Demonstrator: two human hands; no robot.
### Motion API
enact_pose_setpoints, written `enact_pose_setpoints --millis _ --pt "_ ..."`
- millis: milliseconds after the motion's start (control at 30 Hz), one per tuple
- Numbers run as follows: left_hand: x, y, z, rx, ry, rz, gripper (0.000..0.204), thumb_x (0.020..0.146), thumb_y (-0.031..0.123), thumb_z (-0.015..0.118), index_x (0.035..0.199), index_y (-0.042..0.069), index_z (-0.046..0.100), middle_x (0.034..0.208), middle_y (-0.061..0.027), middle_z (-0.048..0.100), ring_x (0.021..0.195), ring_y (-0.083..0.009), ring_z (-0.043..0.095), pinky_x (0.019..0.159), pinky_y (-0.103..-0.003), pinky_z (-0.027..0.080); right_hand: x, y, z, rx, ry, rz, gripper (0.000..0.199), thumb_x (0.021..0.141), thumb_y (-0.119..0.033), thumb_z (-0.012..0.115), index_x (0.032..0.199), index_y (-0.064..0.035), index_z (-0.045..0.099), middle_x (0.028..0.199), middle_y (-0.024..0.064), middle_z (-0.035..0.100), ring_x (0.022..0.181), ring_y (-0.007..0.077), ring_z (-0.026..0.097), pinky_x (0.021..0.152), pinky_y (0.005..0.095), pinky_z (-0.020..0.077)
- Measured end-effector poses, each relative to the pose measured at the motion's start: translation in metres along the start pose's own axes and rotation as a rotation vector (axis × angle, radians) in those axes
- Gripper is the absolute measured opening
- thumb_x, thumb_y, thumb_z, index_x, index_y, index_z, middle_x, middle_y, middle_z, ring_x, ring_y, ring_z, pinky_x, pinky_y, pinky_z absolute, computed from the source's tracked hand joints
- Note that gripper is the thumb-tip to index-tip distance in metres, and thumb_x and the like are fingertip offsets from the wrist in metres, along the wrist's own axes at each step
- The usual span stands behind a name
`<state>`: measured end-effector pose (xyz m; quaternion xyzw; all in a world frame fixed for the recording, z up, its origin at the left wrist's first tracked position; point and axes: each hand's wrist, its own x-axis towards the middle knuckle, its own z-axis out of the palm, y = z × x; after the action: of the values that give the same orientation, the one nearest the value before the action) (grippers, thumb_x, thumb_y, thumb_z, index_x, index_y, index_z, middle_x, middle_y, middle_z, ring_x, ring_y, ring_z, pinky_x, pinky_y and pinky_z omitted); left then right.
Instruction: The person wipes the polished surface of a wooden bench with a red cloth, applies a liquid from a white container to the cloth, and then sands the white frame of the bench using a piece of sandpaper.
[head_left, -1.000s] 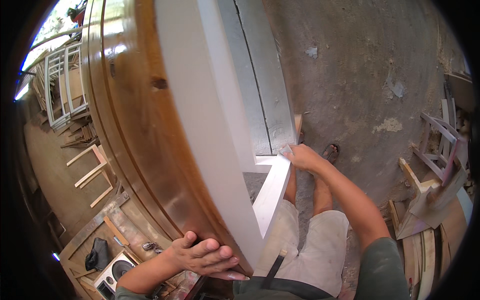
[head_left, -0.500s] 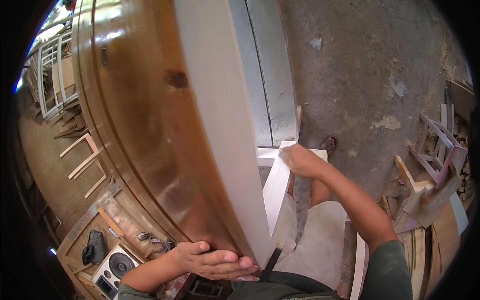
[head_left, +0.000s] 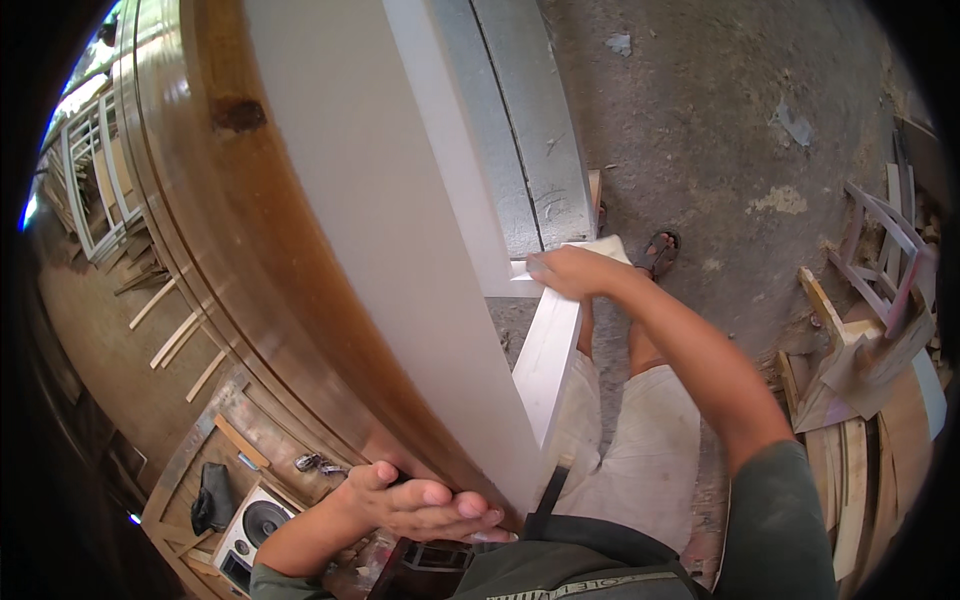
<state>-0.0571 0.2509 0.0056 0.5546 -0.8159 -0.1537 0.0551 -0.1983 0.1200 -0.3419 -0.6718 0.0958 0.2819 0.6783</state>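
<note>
A tall white-painted panel (head_left: 400,250) fills the middle of the view, running from 12 o'clock down to about 6, edge toward the person, with a varnished brown curved board (head_left: 230,250) against its 9 o'clock side. Grey concrete floor (head_left: 720,130) spreads toward 1 and 2 o'clock. A shorter white rail (head_left: 548,360) meets the panel near the centre. The right hand (head_left: 570,272) lies at the rail's upper end, fingers together and curled over what looks like a pale sanding pad; whether it grips or only presses, I cannot tell. The left hand (head_left: 425,502), at 6 o'clock, lies flat against the panel's lower edge, fingers extended and close together. A speaker box (head_left: 255,530) sits at 7 o'clock.

The likely risk: the panel looks braced by one flat palm only, so hard pressure from the right hand could tip or slide it toward the sandalled foot (head_left: 660,252).
</note>
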Motion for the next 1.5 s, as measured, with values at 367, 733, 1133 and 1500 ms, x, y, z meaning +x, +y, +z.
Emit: enact_pose_setpoints --millis 367,733,1133,1500 --pt "0.003 -0.005 0.003 0.0 -0.014 0.001 0.091 0.082 0.08 0.057 0.152 0.022 0.047 0.163 -0.0046 0.033 0.154 -0.0285 0.024 0.126 -0.054 0.009 -0.127 -0.104 0.018 0.301 -0.118 -0.555 0.055 0.106 -0.04 0.04 0.146 -0.0028 0.05 0.149 0.0192 0.05 0.139 0.0334 0.047 0.12 0.0438 0.0306" --pt "0.003 -0.008 0.0 0.069 -0.059 0.064 0.109 0.08 0.086 0.052 0.158 0.012 0.033 0.166 -0.0191 0.022 0.154 -0.0404 0.015 0.124 -0.061 0.007 -0.139 -0.071 0.038 0.105 0.095 -0.479 0.056 0.103 -0.051 0.039 0.147 -0.0193 0.054 0.15 0.0127 0.051 0.143 0.0322 0.041 0.122 0.0537 0.0224" --pt "-0.01 -0.018 -0.004 0.143 -0.152 0.082 0.114 0.085 0.085 0.041 0.159 0.002 0.015 0.163 -0.0319 0.008 0.154 -0.0472 0.004 0.12 -0.066 0.005 -0.113 -0.032 0.056 0.441 0.286 -0.633 0.051 0.104 -0.049 0.042 0.138 -0.0155 0.06 0.137 0.0155 0.059 0.139 0.0265 0.044 0.119 0.045 0.0307" --pt "-0.009 -0.021 -0.001 0.07 -0.156 0.082 0.117 0.085 0.083 0.047 0.16 -0.001 0.014 0.164 -0.0337 0.0 0.153 -0.051 -0.002 0.12 -0.067 0.0 -0.145 -0.101 0.16 0.32 0.843 -0.699 0.053 0.103 -0.032 0.05 0.153 -0.0173 0.042 0.163 0.0093 0.033 0.152 0.036 0.023 0.123 0.0586 0.0088"
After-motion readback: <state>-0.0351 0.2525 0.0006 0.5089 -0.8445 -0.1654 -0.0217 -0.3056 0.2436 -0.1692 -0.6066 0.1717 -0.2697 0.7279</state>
